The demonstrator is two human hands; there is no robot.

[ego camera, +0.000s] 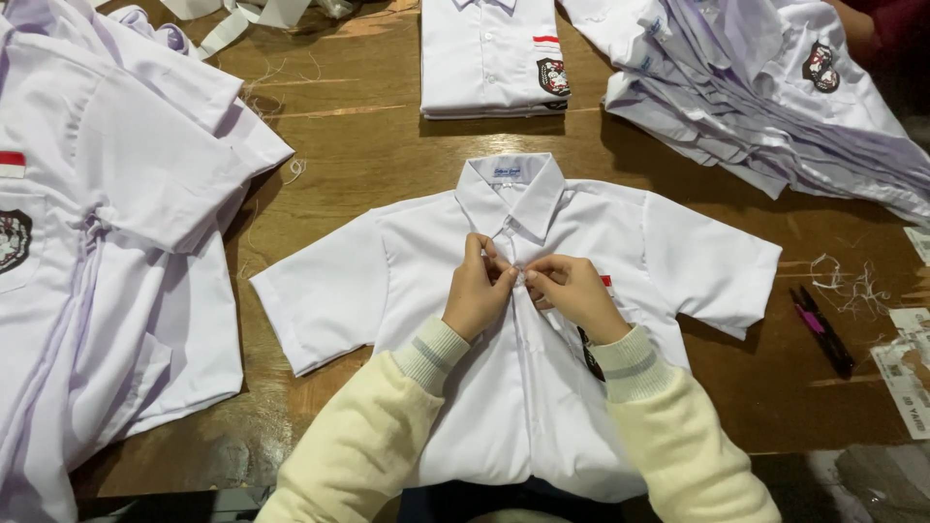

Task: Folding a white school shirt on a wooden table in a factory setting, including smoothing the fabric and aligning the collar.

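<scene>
A white short-sleeved shirt point(387, 281) lies face up on the wooden table point(387, 145), collar away from me, sleeves spread. My left hand point(478, 291) and my right hand point(570, 291) meet at the shirt's front placket just below the collar, fingers pinching the fabric edges together where a button sits. A dark chest badge and a small red tag on the shirt are partly hidden under my right hand. Both my arms wear cream knit sleeves.
A pile of white shirts point(107, 223) covers the left side. A folded stack point(492, 58) sits at the back centre, a loose heap point(765, 87) at the back right. Black-and-pink thread snips point(823, 331), thread scraps and paper labels point(906, 373) lie at right.
</scene>
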